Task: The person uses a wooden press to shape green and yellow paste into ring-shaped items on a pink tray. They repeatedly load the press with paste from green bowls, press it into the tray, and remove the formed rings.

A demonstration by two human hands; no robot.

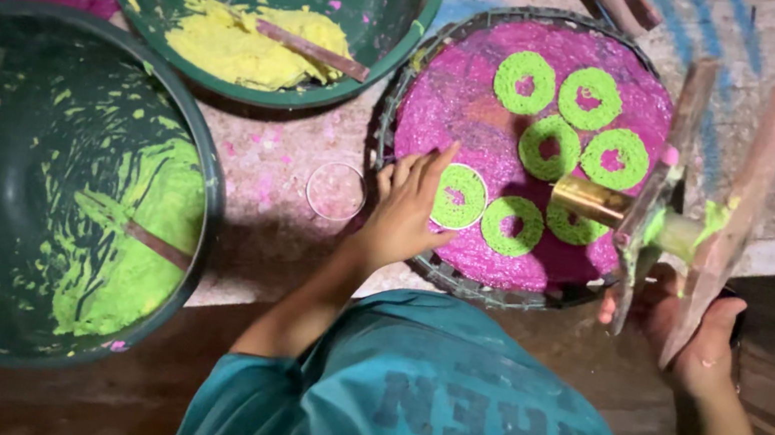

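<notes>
Seven green rings lie on the pink disc, and the disc fills a round tray. My left hand is at the near-left side of the tray, fingers spread and flat on the pink, holding nothing — the fingertips touch the edge of the near-left ring.

My right hand is closed around the lower end of the wooden press, which I keep above the right rim of the tray. Its two wooden handles stand almost upright, a little tilted, and its brass barrel points to the left, toward the rings. So the long axis of the barrel is nearly level and it goes across the tray, with the mouth over the near-right ring. Green paste sticks on the handles.

Both hands are near the front row of rings: the left one touches it from the left, the press comes from the right — the middle ring of this row lies between them.

Well apart on the left are two dark bowls, one with green paste and a stick, one with yellow paste and a stick. A small clear lid lies just beside my left hand.
</notes>
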